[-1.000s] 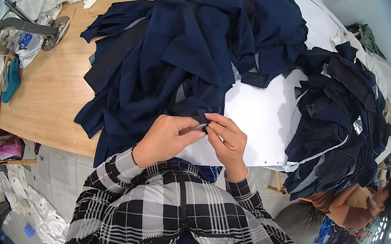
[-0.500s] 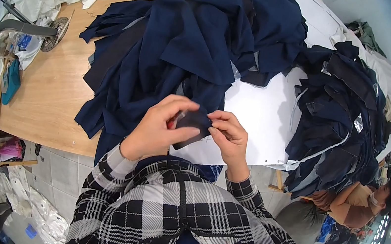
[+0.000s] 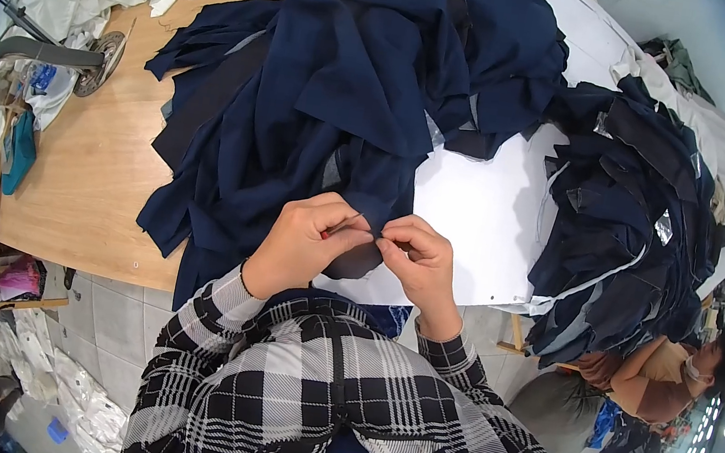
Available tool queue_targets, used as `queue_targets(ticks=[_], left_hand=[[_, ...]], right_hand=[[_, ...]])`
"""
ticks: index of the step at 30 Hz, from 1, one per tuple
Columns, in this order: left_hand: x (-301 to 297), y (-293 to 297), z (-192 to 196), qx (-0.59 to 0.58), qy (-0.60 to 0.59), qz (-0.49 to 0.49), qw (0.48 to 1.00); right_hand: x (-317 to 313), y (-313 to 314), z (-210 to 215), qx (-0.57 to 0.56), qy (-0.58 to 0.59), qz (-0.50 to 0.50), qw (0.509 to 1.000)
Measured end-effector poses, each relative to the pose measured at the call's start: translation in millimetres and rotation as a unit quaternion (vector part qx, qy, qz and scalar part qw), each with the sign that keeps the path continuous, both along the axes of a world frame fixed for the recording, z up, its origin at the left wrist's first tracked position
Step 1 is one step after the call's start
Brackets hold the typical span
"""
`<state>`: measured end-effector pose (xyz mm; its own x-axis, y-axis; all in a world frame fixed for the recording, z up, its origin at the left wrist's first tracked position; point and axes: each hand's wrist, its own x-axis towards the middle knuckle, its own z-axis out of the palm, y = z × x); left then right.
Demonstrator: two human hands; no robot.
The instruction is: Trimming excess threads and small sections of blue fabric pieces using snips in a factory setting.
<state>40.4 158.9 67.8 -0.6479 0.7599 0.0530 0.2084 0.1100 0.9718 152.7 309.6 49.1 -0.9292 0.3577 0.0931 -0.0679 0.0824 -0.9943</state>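
Surface: wooden table (image 3: 81, 187), white sheet (image 3: 484, 216).
Item: navy fabric piece (image 3: 349, 257); soft, light, limp; best held at its edge.
Left hand (image 3: 304, 246): closed, pinching the edge.
Right hand (image 3: 418, 262): closed, pinching alongside.

Wooden table (image 3: 81, 187), grey tiled floor (image 3: 113, 321)

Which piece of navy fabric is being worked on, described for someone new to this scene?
Start at the wooden table and the big navy fabric heap on it. Follow the heap down to the table's near edge, where the left hand and right hand meet. The small dark piece pinched in both grips is the only one held.
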Motion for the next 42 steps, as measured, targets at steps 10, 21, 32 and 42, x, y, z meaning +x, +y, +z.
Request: queue_targets(ticks=[10,21,32,42], left_hand=[[-7,0,1,-0.030,-0.327,-0.043,0.944],[-6,-3,4,0.000,-0.379,-0.048,0.924],[-6,-8,-2,0.033,-0.347,0.012,0.937],[-1,-1,-11,0.119,-0.253,0.026,0.960]], right_hand=[[2,1,1,-0.153,-0.039,0.012,0.987],[-4,-6,12,-0.257,-0.027,0.013,0.966],[-13,12,9,0.135,0.012,0.042,0.990],[-12,-7,4,0.106,0.031,-0.006,0.994]])
